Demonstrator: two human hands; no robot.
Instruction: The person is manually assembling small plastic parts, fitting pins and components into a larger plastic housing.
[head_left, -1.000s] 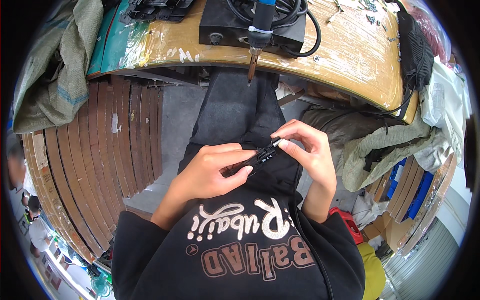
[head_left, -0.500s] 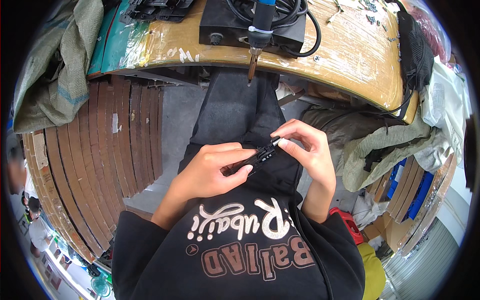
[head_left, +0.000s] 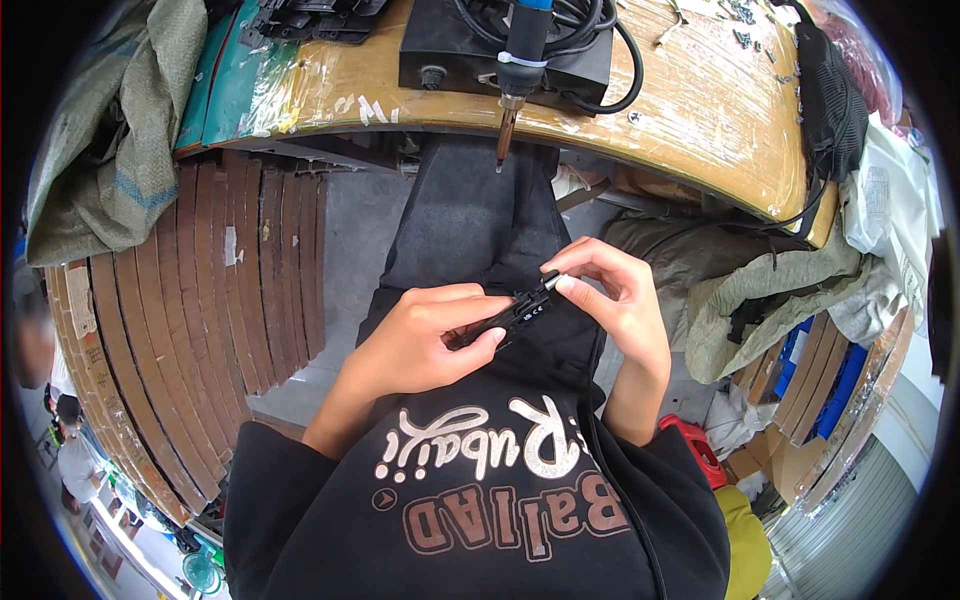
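Above my lap, a small black plastic part [head_left: 521,313] with pale print is held between my two hands. My left hand [head_left: 425,338] grips its body, thumb below and fingers above, hiding much of that end. At the other end, my right hand [head_left: 612,292] pinches a small silvery piece [head_left: 552,283] between thumb and forefinger. That piece touches the end of the black part; whether it is fixed there I cannot tell. Beyond my hands, a soldering iron [head_left: 520,60] with a blue-and-black handle points its tip down past the table's near edge.
The wooden table [head_left: 700,130] bears a black box [head_left: 425,65] with coiled cable, black plastic parts [head_left: 315,18] and scattered screws [head_left: 745,40]. Stacked brown boards [head_left: 215,270] stand at left. Sacks [head_left: 720,320] and cartons [head_left: 790,460] lie at right, near a red plastic object [head_left: 697,452].
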